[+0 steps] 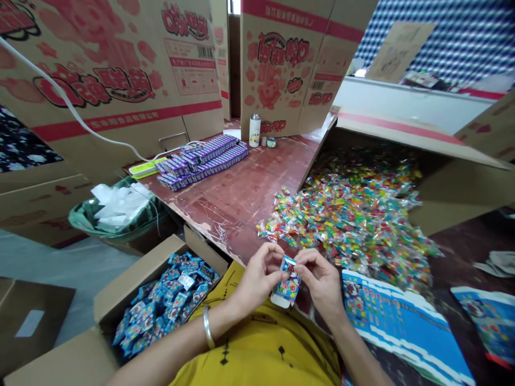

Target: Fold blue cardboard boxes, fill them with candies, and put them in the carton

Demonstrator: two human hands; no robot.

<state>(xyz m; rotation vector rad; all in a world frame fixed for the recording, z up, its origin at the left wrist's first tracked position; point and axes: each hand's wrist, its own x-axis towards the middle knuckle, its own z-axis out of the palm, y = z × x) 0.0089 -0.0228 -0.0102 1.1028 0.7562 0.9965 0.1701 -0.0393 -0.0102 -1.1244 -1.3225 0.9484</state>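
Observation:
A small blue printed box point(287, 284) is held upright over my lap, with a pale flap sticking out at its lower end. My left hand point(261, 276) grips its left side between thumb and fingers. The fingers of my right hand point(319, 279) pinch its upper right edge. Just beyond my hands lies a big heap of clear-wrapped colourful candies point(354, 214), spilling from a carton lying on its side. Beside my right forearm, flat blue printed box blanks point(402, 321) are fanned out. An open carton point(132, 273) at lower left holds many filled blue boxes point(169, 300).
Rows of purple packs point(205, 161) stand on the red table point(237, 193), near a white bottle point(255, 130) and two small jars. A green-lined bin point(116, 230) sits left of the table. Tall cartons rise behind; more blue blanks point(491, 321) lie far right.

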